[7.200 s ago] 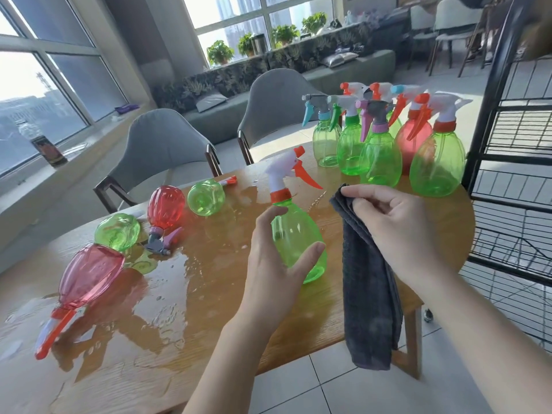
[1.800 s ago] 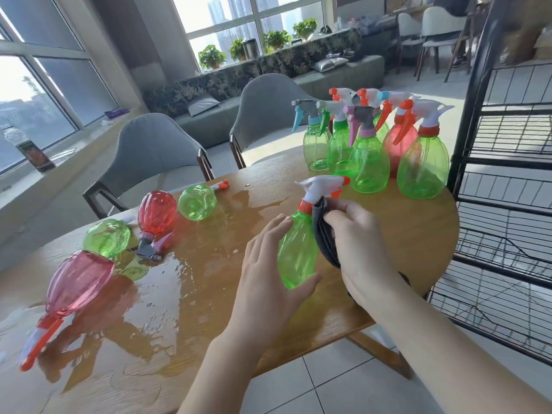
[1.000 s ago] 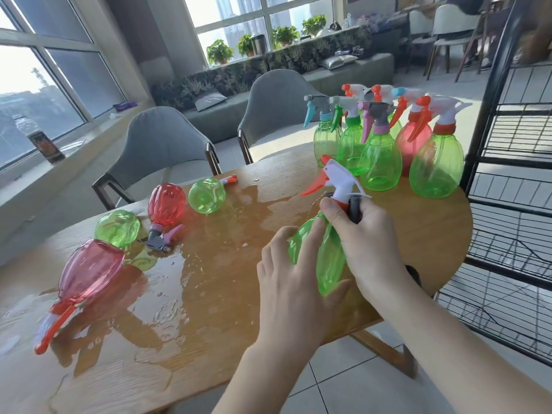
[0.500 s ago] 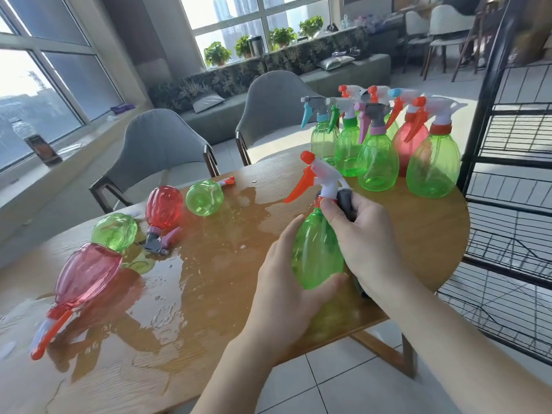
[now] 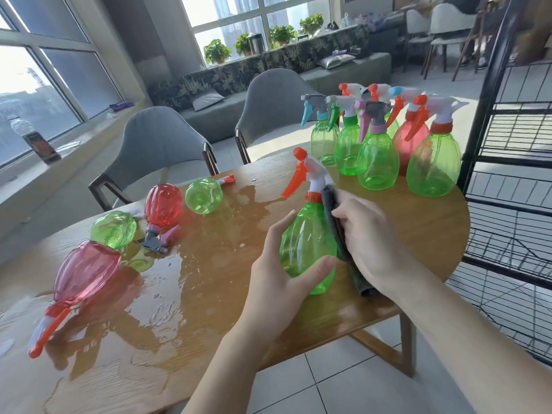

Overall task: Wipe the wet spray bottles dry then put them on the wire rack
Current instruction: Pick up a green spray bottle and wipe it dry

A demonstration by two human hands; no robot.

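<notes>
While the left hand (image 5: 277, 282) grips the bottle (image 5: 307, 246) above the counter (image 5: 418, 234) and the right hand (image 5: 370, 237) presses the cloth (image 5: 331, 210) on — wet plastic may slip.

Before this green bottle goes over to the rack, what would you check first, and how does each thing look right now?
1. Left hand grips the green bottle: ok.
2. Right hand presses the grey cloth against the bottle's side: ok.
3. Bottle fully dry: cannot tell.
4. Orange cap screwed tight: cannot tell.
5. Wire rack shelves nearest the table show free space: ok.
6. Table under the bottle dry: ok; the puddle lies further left.
</notes>
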